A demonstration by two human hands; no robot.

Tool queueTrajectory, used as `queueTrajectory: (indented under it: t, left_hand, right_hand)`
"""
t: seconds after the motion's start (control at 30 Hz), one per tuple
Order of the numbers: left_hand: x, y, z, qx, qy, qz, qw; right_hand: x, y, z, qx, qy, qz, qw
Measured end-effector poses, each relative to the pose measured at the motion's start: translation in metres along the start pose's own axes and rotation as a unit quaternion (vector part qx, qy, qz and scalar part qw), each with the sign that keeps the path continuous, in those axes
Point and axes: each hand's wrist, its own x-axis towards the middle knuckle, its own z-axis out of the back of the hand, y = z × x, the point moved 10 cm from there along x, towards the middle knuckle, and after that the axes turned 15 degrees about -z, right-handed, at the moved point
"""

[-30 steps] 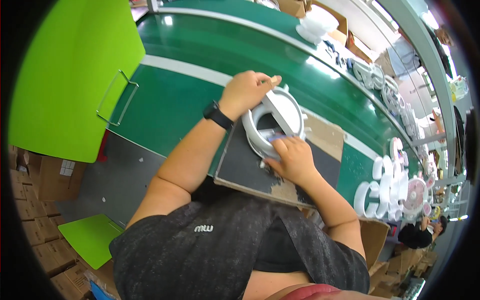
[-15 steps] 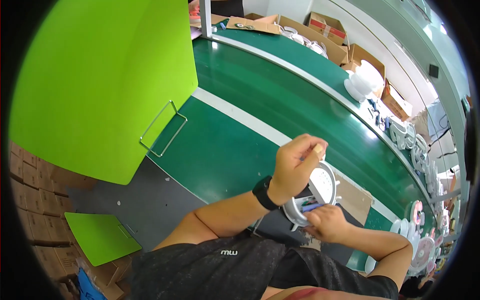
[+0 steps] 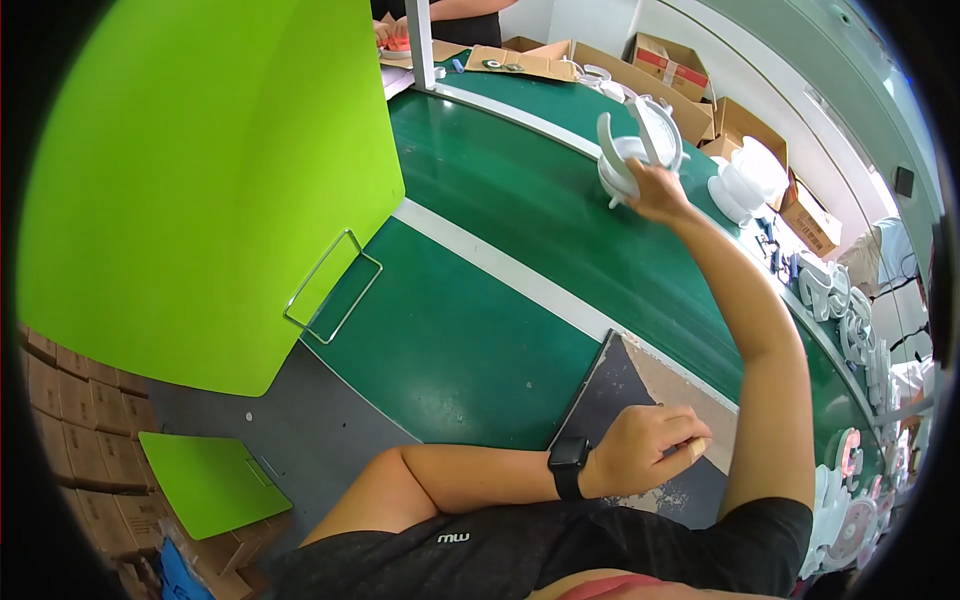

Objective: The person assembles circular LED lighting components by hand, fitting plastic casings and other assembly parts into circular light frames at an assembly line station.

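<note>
White ring part (image 3: pixel 632 152) in right hand (image 3: pixel 655 190) on belt (image 3: pixel 520 200).

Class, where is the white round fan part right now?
In the head view, the white round fan part sits upper right on the green conveyor belt, held by the right hand.

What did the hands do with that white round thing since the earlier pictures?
The right hand carried the white round plastic ring part off the dark work mat and far out onto the green conveyor belt, keeping its grip. The left hand let go and now rests, loosely curled, on the mat. The black wristwatch stays on the left wrist.
</note>
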Motion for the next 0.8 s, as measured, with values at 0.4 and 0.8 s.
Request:
queueTrajectory:
  t: [0.4, 0.8]
  left_hand:
    - [-0.002, 0.029, 0.006, -0.008, -0.033, 0.059, 0.998]
    - [-0.001, 0.027, 0.003, -0.036, -0.024, 0.086, 0.995]
  right_hand:
    - [0.029, -0.019, -0.016, -0.05, -0.274, 0.054, 0.959]
    - [0.033, 0.0, -0.004, -0.152, -0.187, 0.166, 0.956]
